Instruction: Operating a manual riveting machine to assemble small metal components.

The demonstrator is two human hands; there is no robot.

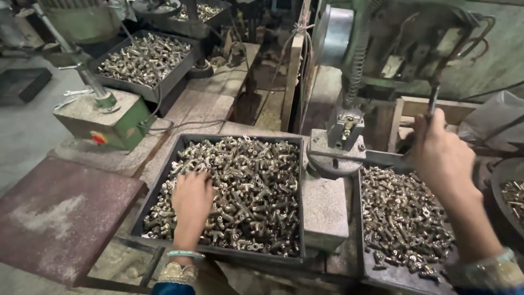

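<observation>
Left hand [191, 199] in tray [164, 164] of brass fittings [251, 186]

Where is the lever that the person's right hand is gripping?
In the head view, the thin metal lever stands at upper right, gripped by the right hand, just right of the small press and above the right tray of brass fittings.

Small brass T-shaped fittings [240, 191], shiny, heaped loose in dark rectangular tray [297, 164] on worktop, under left hand [191, 199]. Thin dark machine lever [432, 106], upright, gripped by right hand [441, 155].
</observation>
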